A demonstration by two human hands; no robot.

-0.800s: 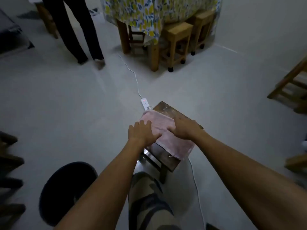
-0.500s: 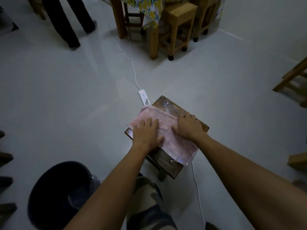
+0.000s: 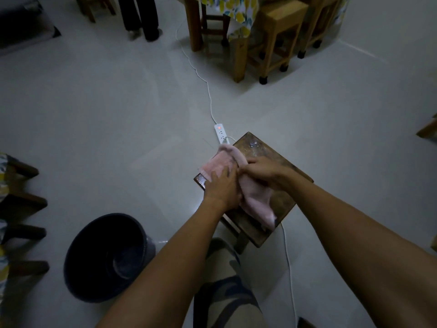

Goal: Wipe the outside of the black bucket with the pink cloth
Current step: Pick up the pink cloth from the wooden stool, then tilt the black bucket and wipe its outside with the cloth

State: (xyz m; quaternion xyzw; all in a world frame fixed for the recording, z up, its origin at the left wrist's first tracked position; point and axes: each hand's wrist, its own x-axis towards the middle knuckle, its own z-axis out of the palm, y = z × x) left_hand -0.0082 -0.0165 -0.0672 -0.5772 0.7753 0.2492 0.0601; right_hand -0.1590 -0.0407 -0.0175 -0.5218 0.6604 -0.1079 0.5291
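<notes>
A pale tiled floor (image 3: pixel 106 114) fills most of the view, with a wooden dining table (image 3: pixel 238 31) under a lemon-print cloth and tall wooden stools (image 3: pixel 276 36) at the far side. Nearer, on the floor at lower left, the black bucket (image 3: pixel 106 259) stands upright and open, well apart from both hands. A small dark wooden stool (image 3: pixel 264 157) sits ahead of the person's knee, and the pink cloth (image 3: pixel 222 164) lies bunched on its top, one end hanging over the near edge. The left hand (image 3: pixel 222 188) presses flat on the cloth with fingers spread, while the right hand (image 3: pixel 262 171) curls closed around a fold of it. A white power strip (image 3: pixel 220 133) lies just beyond the stool.
</notes>
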